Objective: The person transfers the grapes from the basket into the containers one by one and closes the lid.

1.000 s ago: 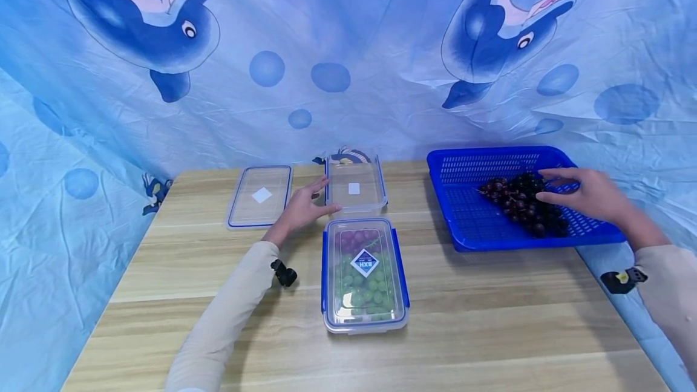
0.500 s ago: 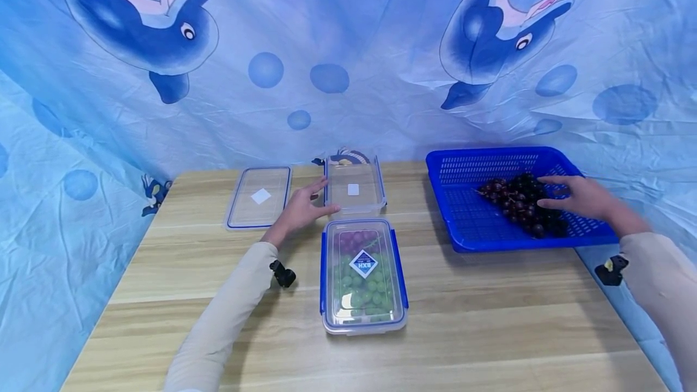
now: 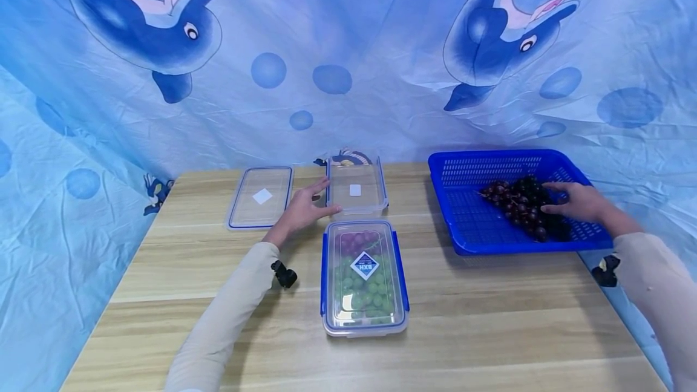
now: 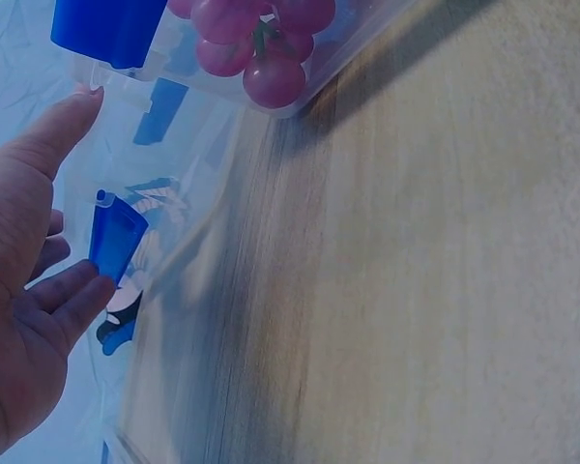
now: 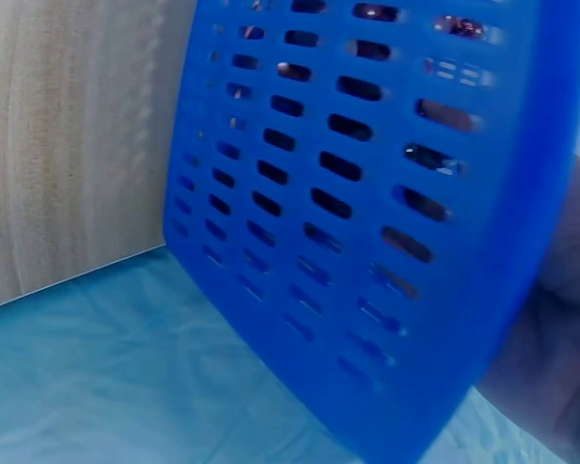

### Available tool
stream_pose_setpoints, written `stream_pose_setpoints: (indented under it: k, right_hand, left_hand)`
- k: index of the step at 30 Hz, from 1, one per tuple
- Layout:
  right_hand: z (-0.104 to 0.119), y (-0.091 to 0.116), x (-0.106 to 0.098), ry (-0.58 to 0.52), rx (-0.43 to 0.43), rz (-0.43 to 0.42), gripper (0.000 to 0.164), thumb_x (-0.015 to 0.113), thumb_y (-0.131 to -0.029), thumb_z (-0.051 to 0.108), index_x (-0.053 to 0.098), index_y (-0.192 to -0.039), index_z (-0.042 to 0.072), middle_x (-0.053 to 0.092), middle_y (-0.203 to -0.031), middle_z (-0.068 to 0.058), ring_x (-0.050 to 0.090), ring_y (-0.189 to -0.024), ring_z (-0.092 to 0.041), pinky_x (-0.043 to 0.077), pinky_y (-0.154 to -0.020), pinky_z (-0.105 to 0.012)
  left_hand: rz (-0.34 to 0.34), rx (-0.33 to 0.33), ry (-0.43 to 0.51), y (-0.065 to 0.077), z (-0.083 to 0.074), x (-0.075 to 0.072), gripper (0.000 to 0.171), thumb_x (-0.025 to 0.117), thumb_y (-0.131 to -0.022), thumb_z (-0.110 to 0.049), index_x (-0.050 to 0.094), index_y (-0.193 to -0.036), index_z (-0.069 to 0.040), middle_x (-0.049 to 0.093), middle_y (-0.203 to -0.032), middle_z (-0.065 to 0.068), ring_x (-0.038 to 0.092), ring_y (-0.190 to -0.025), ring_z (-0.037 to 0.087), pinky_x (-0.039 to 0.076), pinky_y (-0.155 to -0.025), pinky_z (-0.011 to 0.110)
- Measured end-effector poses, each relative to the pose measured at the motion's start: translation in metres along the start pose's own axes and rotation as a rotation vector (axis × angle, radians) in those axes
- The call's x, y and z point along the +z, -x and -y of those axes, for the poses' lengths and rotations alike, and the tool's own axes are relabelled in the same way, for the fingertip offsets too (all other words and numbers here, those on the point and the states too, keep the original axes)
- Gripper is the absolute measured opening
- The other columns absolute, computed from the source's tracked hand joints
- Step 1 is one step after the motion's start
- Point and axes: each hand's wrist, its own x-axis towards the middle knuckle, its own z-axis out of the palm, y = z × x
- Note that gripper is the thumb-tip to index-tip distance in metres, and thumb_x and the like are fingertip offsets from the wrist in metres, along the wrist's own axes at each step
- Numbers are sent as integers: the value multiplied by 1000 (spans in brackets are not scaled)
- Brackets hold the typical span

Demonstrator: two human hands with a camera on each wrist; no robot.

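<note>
In the head view my left hand touches the left side of a clear food container without a lid, its thumb and fingers spread. The left wrist view shows the same fingers beside a blue latch. My right hand reaches into a blue plastic basket, thumb and fingers spread over the dark end of a bunch of red and black grapes. The basket wall hides those fingers in the right wrist view. A lidded container holding red and green grapes stands nearest me.
A clear lid with a blue seal lies on the wooden table, left of the container. A blue dolphin-print cloth hangs behind the table. The basket's right end reaches past the table's right edge.
My right hand has moved left and down, its fingertips now closer over the dark grapes in the basket. My left hand stays at the lidless container.
</note>
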Motion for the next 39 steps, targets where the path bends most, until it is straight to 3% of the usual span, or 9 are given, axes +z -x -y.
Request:
stream_pose_setpoints:
  k: [13, 19, 25, 30, 35, 39]
  right_hand:
    - [-9, -2, 13, -13, 82, 35, 70, 65, -98, 24, 35, -144, -18, 36, -141, -49, 33, -127, -70, 38, -100, -78]
    - [-10, -5, 14, -11, 78, 33, 69, 67, -96, 22, 32, -142, -17, 37, -138, -50, 37, -122, -71, 40, -96, -78]
    - [-11, -7, 16, 23, 75, 1, 60, 65, -95, 19, 38, -137, -13, 52, -124, -47, 54, -103, -64, 46, -85, -74]
    - [-9, -10, 18, 25, 90, -31, 62, 71, -90, 20, 40, -134, -11, 52, -123, -47, 52, -104, -68, 46, -84, -74]
    - [-8, -11, 22, -6, 113, -48, 63, 75, -87, 22, 42, -132, -8, 62, -96, -35, 56, -90, -59, 47, -75, -70]
    - [-9, -10, 23, -26, 144, -70, 62, 74, -89, 26, 44, -132, -7, 62, -100, -36, 54, -93, -61, 46, -78, -72]
  left_hand:
    - [-1, 7, -11, 0, -3, 1, 96, 81, -83, -52, 40, -156, -5, 30, -167, 7, 46, -142, 37, 47, -113, 47]
    - [-6, 2, -19, 0, -3, 1, 95, 81, -83, -52, 41, -156, -6, 31, -167, 7, 46, -142, 36, 47, -113, 47]
    - [-11, -6, -20, 1, -3, 1, 94, 81, -84, -52, 41, -156, -6, 31, -167, 5, 46, -142, 37, 46, -113, 48]
    - [-8, -9, -18, 1, -3, 0, 94, 81, -84, -51, 40, -156, -6, 30, -167, 5, 48, -141, 38, 47, -113, 48]
    - [-4, -14, -18, 2, -2, 0, 95, 81, -84, -53, 40, -156, -7, 30, -167, 5, 49, -140, 38, 47, -112, 48]
    - [-6, -13, -20, 2, -1, 0, 96, 81, -83, -54, 40, -156, -7, 30, -167, 7, 48, -140, 38, 47, -112, 48]
